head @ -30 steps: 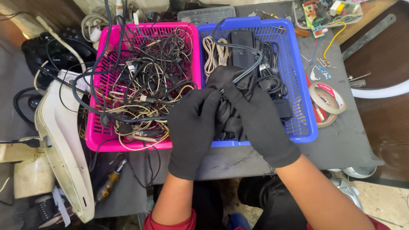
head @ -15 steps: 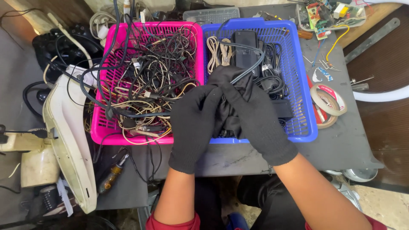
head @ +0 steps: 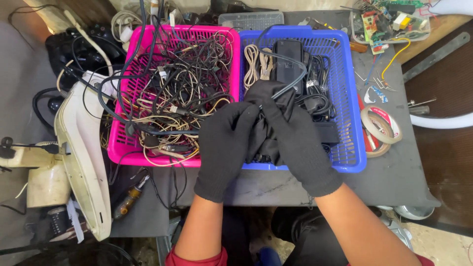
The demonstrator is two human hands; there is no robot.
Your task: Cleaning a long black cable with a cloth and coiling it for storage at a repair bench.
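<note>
A black cable is pinched between the gloved left hand and right hand, both closed on it above the near edge of the blue basket, into which it trails. A snag is judged likely: the cable loops over a black adapter and other leads, so these could be dragged out. The pink basket beside it is filled with a dense tangle of thin wires. Both baskets are rigid plastic mesh; the gloves are soft knit.
</note>
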